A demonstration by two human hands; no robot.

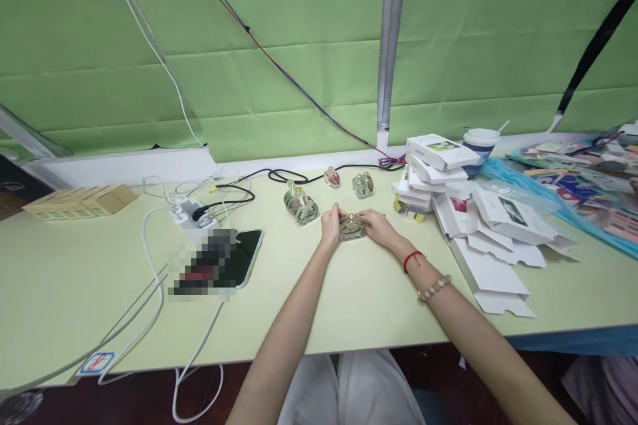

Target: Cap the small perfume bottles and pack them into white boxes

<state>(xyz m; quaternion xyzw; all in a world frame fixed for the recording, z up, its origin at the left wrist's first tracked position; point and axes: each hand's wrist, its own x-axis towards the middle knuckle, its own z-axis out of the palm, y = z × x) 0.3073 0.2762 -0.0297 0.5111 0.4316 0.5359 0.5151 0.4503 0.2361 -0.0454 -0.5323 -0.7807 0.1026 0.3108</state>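
Between my two hands, a small clear glass bottle point(353, 228) with a gold-coloured neck rests low over the table. My left hand point(331, 224) closes on its left side, and my right hand point(381, 228) grips it from the right. More such bottles stand just behind: a cluster of glass bottles point(302, 204) to the left, a reddish bottle point(331, 177) further back, and a clear bottle point(363, 185) behind my right hand. Small gold pieces point(411, 212) lie to the right, by the stacked boxes. My fingertips are partly hidden around the glass.
White cartons point(438, 153) are stacked at right, with flattened open cartons point(493, 272) in front. A lidded cup point(481, 146) stands behind them. At left lie a phone point(244, 259), a power strip point(197, 212), loose white cables point(144, 239) and tan boxes point(82, 202).
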